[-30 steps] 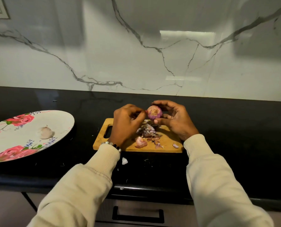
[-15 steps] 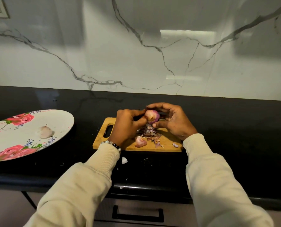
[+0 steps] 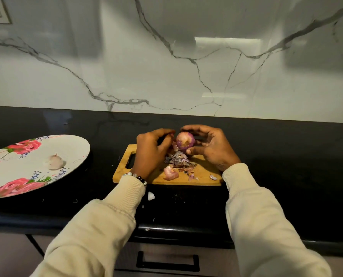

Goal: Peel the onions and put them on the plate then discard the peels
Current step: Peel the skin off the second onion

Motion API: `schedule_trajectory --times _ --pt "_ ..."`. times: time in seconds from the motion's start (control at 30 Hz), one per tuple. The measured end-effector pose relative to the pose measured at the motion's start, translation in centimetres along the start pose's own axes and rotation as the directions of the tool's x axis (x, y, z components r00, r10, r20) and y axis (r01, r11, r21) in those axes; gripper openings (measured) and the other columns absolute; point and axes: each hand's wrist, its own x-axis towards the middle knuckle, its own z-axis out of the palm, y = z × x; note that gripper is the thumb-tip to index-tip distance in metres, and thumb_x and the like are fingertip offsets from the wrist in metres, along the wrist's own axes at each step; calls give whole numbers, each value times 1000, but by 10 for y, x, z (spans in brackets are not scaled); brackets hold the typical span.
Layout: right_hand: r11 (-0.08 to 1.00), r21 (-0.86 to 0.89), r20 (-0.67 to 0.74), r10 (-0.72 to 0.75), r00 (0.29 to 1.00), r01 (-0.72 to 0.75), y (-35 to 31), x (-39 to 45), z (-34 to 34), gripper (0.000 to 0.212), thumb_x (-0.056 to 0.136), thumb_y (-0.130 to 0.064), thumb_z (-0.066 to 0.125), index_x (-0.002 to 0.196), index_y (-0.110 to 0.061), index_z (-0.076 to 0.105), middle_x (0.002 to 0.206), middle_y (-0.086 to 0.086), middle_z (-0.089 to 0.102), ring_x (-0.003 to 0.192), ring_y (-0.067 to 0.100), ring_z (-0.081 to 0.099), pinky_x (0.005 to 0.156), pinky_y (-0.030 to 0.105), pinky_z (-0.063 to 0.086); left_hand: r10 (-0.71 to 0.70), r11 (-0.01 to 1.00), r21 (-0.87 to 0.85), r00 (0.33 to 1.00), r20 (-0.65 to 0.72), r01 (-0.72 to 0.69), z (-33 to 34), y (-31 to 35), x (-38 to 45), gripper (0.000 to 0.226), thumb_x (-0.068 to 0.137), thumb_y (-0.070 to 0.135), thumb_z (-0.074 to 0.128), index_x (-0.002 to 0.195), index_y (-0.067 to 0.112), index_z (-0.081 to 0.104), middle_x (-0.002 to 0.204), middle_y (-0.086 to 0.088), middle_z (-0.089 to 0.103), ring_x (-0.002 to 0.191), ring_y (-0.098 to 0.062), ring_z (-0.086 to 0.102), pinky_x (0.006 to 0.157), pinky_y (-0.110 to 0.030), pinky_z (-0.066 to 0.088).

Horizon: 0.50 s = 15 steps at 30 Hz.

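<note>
Black stone counter (image 3: 266,156) under a white marble-look backsplash (image 3: 166,66), drawer handle (image 3: 167,261) below the front edge. Wooden cutting board (image 3: 202,172) sits centre, with a pile of purple peels (image 3: 179,159) on it, plus a pinkish onion piece (image 3: 170,173) and stray scraps.

Right hand (image 3: 210,146) holds the onion (image 3: 185,141) just above the board, thumb under it and fingers arched over the top. Onion is purple, some skin apparently left on. Left hand (image 3: 152,148) is just beside the onion with fingers curled; cannot tell if it pinches a strip of skin or nothing.

Floral plate (image 3: 70,150) is off to the left, well apart from the board, with one peeled onion (image 3: 54,161) on it.

Progress, judged: one onion done, second mid-peel. Left: finish peeling, move it to the plate, clear peels from board and counter.
</note>
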Motion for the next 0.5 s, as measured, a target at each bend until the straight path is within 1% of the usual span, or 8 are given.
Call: schedule_trajectory --times 0.03,0.1,0.2,0.27,0.37,0.43,0.5 --pt "1000 6 -17 -3 1000 3 0 0 0 61 68 21 75 111 -21 69 119 0 70 112 15 66 84 25 56 -1 1000 -9 1000 -2 1 0 1 0 18 92 13 64 107 11 75 93 -1 75 81 -2 68 76 -19 56" --pt "1000 14 -28 -13 1000 14 0 0 -1 61 67 21 75 110 -22 69 118 0 70 112 15 66 84 25 57 -24 999 -37 998 55 26 1 2 0 21 90 16 69 109 11 74 96 0 75 84 0 68 79 -20 56" --pt "1000 -1 0 -15 1000 15 1 -1 -1 60 69 20 75 111 -21 70 119 2 69 112 16 66 86 27 57 -61 994 -77 987 149 73 2 2 -3 22 88 13 70 110 11 74 95 2 75 85 -2 70 82 -27 58" --pt "1000 -23 14 -9 1000 9 1 -1 -1 58 69 20 75 112 -20 70 120 4 69 113 18 66 89 31 57 -86 991 -88 981 172 102 2 1 -3 20 88 11 70 107 8 74 90 2 75 82 -6 71 80 -33 59" --pt "999 -46 27 5 1000 -4 2 -1 -2 58 69 18 76 110 -23 71 119 4 70 113 19 66 92 36 57 -145 976 -133 969 202 174 1 -1 -3 17 88 7 69 104 3 74 85 -5 75 76 -17 73 76 -41 61" --pt "999 -45 34 11 999 -9 2 -1 -2 58 69 17 77 109 -24 71 120 4 70 114 19 65 92 36 57 -165 969 -150 965 205 198 1 -1 -2 16 88 5 68 102 3 74 83 -6 75 74 -21 73 74 -42 61" --pt "999 -43 42 15 999 -13 1 -1 -3 58 68 17 77 109 -25 71 120 3 70 114 19 65 92 35 57 -173 967 -149 964 202 205 1 1 -3 13 88 3 68 99 2 75 80 -6 74 71 -21 72 70 -37 61"
